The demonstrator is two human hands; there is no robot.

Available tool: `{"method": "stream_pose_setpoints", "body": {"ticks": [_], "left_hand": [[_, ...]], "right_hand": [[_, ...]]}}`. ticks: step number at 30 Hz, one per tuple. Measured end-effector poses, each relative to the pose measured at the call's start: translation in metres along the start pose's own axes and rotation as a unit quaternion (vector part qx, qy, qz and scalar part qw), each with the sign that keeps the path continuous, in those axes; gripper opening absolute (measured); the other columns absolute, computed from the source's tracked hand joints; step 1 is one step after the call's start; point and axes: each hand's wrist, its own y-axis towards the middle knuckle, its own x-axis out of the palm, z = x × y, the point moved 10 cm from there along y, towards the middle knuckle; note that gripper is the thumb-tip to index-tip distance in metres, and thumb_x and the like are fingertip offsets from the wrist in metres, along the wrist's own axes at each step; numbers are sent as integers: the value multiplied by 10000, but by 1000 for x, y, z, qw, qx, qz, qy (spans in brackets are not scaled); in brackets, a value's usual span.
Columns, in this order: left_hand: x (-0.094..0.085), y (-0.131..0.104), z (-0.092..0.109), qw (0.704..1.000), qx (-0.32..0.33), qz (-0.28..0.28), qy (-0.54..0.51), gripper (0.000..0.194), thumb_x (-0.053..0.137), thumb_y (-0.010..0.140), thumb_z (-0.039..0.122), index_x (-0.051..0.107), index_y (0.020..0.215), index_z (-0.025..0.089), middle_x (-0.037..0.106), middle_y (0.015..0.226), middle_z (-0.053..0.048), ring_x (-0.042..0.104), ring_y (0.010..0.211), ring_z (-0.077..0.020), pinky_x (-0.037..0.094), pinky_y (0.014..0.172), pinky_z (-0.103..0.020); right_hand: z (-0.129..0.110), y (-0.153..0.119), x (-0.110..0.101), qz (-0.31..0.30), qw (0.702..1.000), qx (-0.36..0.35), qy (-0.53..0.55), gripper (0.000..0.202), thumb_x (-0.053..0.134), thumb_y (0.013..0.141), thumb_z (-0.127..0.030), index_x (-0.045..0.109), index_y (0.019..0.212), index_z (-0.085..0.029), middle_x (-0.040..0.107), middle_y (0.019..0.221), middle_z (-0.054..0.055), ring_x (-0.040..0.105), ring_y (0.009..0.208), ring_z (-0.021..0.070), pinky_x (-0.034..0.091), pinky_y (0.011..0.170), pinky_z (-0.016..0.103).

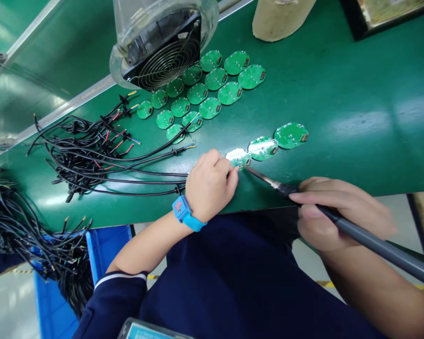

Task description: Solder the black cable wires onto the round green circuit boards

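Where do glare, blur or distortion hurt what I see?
Head view: pale glare on the green tabletop, both right of the boards and beside the black cables; bright sheen on the circuit board by the left hand; right hand looks motion-smeared along its outer edge; wide-angle stretching toward the frame edges.

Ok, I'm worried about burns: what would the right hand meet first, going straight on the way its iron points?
Likely the green board at the iron tip, close by the left hand; depth is unclear, so tip and board may touch.
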Motion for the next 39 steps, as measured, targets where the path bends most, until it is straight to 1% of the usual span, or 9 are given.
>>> {"method": "stream_pose_setpoints", "body": {"ticks": [6, 10, 13, 16, 20, 24, 28, 33, 39], "left_hand": [[-2, 0, 1, 1000, -9, 7, 17, 224, 499, 878, 227, 509, 662, 166, 473, 739, -47, 472, 710, -168, 402, 654, -303], [-3, -1, 0, 999, -24, 25, 40, 233, 486, 882, 243, 504, 662, 168, 476, 734, -50, 473, 706, -173, 394, 650, -306], [-3, -1, 2, 998, -22, 38, 53, 228, 495, 875, 242, 505, 660, 168, 485, 735, -52, 474, 708, -173, 393, 653, -304], [-2, 0, 1, 998, -28, 35, 51, 225, 498, 872, 238, 493, 657, 171, 484, 741, -52, 476, 713, -175, 393, 654, -306], [1, 1, -1, 998, -43, 19, 43, 216, 483, 878, 235, 483, 670, 173, 479, 759, -57, 485, 735, -188, 405, 673, -322], [1, 1, -2, 998, -50, 11, 44, 196, 501, 870, 226, 505, 683, 168, 485, 769, -59, 486, 734, -187, 410, 668, -319], [-1, 2, -6, 999, -54, 1, 4, 148, 530, 863, 201, 531, 719, 165, 487, 787, -50, 498, 755, -176, 425, 695, -308], [-2, 6, -11, 997, -56, -12, -55, 121, 592, 830, 175, 555, 715, 166, 468, 750, -26, 498, 739, -158, 437, 708, -293], [-1, 8, -13, 996, -70, -3, -60, 151, 593, 822, 165, 539, 681, 163, 470, 737, -27, 501, 737, -160, 438, 708, -298]], "right_hand": [[2, 4, 10, -37, 999, 11, 2, 251, 536, 716, -107, 657, 906, -218, 552, 635, -6, 534, 528, 148, 467, 464, 305], [-2, 5, 12, -44, 999, -7, 16, 242, 544, 703, -100, 651, 898, -195, 552, 644, -3, 522, 509, 137, 472, 468, 303], [-4, 6, 16, -60, 998, -15, 8, 224, 545, 708, -108, 640, 886, -205, 559, 646, -7, 524, 512, 135, 476, 470, 298], [-6, 6, 18, -69, 997, -22, -10, 205, 542, 723, -117, 633, 876, -219, 551, 629, -14, 529, 514, 137, 475, 470, 295], [-2, 5, 13, -49, 999, -3, -5, 231, 534, 732, -125, 643, 906, -232, 548, 638, -9, 539, 531, 152, 466, 458, 308], [3, 5, 7, -18, 1000, 14, -14, 207, 532, 738, -137, 655, 868, -242, 550, 603, -12, 534, 520, 156, 444, 436, 303], [3, 8, 12, -26, 999, 21, -8, 196, 541, 733, -132, 652, 862, -229, 582, 625, -6, 539, 527, 154, 440, 448, 303], [-1, 13, 16, -37, 999, 14, -2, 197, 532, 734, -110, 645, 857, -216, 575, 623, -5, 532, 531, 147, 430, 455, 291], [-2, 14, 21, -65, 998, 8, -2, 190, 531, 745, -109, 638, 860, -215, 557, 615, -6, 528, 542, 142, 420, 458, 281]]}}
